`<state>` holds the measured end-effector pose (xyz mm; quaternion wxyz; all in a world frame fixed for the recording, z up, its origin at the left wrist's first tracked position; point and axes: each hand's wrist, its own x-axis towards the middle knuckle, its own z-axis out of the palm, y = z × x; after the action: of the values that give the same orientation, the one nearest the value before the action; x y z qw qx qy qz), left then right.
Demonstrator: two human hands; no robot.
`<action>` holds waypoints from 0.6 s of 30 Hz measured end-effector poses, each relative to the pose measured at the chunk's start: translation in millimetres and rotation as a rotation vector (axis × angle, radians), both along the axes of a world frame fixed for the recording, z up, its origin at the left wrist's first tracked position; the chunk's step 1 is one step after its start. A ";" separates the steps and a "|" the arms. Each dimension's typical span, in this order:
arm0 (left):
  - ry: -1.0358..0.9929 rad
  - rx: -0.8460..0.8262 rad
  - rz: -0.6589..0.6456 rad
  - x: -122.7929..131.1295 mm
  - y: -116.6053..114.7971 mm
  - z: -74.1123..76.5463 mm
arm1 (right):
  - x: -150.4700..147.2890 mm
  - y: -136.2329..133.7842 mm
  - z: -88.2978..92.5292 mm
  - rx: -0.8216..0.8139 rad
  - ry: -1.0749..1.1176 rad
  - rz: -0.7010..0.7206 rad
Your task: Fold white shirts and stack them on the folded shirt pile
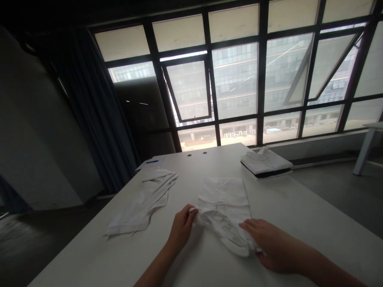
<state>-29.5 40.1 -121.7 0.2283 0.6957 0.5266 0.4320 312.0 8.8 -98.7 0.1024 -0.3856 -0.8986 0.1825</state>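
Observation:
A white shirt [224,191] lies partly folded on the white table in front of me, its far part flat and squared. Its near part, with what looks like the collar, is bunched and raised a little. My left hand [183,223] pinches the left edge of the cloth between thumb and fingers. On the other side, my right hand [266,243] grips the right near edge, fingers lying over the fabric and thumb below. Some of the cloth under the right hand is hidden.
Another white garment [143,203] lies loosely spread on the left of the table [191,167]. Folded clothes [266,161], white over black, are stacked at the far right edge. Paper with a blue pen [152,161] lies at the far left corner. Windows stand beyond.

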 end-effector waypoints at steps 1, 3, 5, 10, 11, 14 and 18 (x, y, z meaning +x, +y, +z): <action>-0.009 0.016 0.007 -1.9 1.3 -1.4 | 3.8 6.2 -2.2 0.020 -0.019 -0.027; -0.015 0.035 -0.001 -6.6 3.9 -3.6 | 9.7 19.4 -8.2 0.034 -0.001 -0.035; -0.007 0.016 -0.036 -12.4 5.6 -4.3 | 13.2 31.9 -15.5 0.026 0.130 -0.043; 0.053 -0.147 -0.279 -27.7 5.3 -2.9 | 14.3 50.0 -34.0 -0.025 0.567 -0.203; 0.068 -0.166 -0.340 -29.8 5.2 -3.8 | 14.7 50.9 -36.6 -0.033 0.601 -0.223; 0.125 -0.205 -0.471 -32.6 6.7 -9.0 | 19.7 49.4 -40.5 -0.038 0.530 -0.152; 0.184 -0.245 -0.566 -30.9 7.6 -11.5 | 31.3 45.2 -40.7 -0.127 0.213 0.033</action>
<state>-60.4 47.6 -133.1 0.3728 0.8180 0.3788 0.2200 343.3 54.0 -139.4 0.1698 -0.3550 -0.8754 0.2807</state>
